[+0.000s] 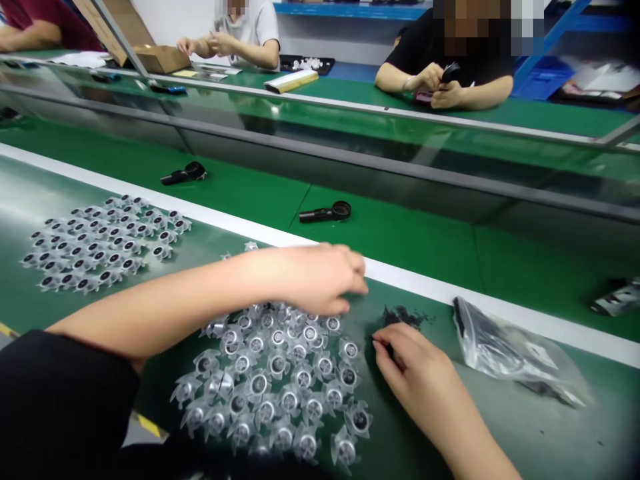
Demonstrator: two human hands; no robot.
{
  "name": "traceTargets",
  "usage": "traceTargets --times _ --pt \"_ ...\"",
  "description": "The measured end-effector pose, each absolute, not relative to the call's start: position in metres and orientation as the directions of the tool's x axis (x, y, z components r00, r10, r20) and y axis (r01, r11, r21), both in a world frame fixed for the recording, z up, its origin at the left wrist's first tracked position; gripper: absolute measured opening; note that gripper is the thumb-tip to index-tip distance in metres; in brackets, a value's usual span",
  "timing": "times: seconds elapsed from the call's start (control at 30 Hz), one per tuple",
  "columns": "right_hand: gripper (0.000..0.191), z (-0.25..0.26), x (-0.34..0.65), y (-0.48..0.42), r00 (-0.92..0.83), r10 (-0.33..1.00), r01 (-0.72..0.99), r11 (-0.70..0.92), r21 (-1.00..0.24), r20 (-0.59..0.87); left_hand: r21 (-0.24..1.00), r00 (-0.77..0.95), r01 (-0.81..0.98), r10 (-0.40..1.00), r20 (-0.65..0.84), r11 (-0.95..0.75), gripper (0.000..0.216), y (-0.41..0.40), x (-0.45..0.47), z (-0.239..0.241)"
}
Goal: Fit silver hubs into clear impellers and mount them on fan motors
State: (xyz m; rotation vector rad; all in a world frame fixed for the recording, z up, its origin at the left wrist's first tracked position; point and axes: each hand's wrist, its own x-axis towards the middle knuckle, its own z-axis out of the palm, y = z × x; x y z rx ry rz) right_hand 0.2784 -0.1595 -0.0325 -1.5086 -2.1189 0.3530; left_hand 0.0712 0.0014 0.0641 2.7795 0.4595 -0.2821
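Bag (495,363) holds dark material (462,321); right fingers (393,334) press together beside dark bits (400,315), left fingers (356,283) parted near fans (303,379).

Translucent plastic fan wheels (303,379): two clusters, dozens apiece. Black ring-headed handles (316,215) discernible: two. Clear plastic bag (517,353): one; black loose-part heap (400,317): one.

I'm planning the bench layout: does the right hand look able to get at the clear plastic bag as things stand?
Likely yes: the right hand is close by, left of the clear plastic bag, and nothing visible stands between them.
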Motion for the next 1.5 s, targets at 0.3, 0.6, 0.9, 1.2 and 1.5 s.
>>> traceTargets --times 0.3,0.6,0.9,1.2,1.5 --pt "0.023 -0.035 0.271 -0.167 -0.388 0.882 0.88 0.441 -0.176 0.269 0.275 0.899 0.355 0.245 -0.364 -0.893 0.025 -0.019 0.073 0.049" --pt "0.024 -0.027 0.264 -0.161 -0.447 0.855 0.893 0.443 0.076 0.262 0.355 0.928 0.321 0.216 -0.304 -0.878 0.032 -0.011 0.093 0.03" --pt "0.01 0.01 0.266 -0.18 0.054 0.991 0.403 0.091 -0.911 0.123 0.989 0.861 0.08 0.49 -0.133 0.127 0.043 -0.053 0.08 0.045" --pt "0.01 0.025 0.257 -0.191 0.23 0.958 0.383 0.072 -0.921 0.17 0.785 0.808 -0.079 0.501 -0.311 0.615 0.027 -0.085 0.085 0.045" --pt "0.007 0.02 0.265 -0.191 0.174 0.964 0.453 0.104 -0.885 0.203 0.757 0.832 -0.123 0.482 -0.275 0.642 0.026 -0.095 0.083 0.049"
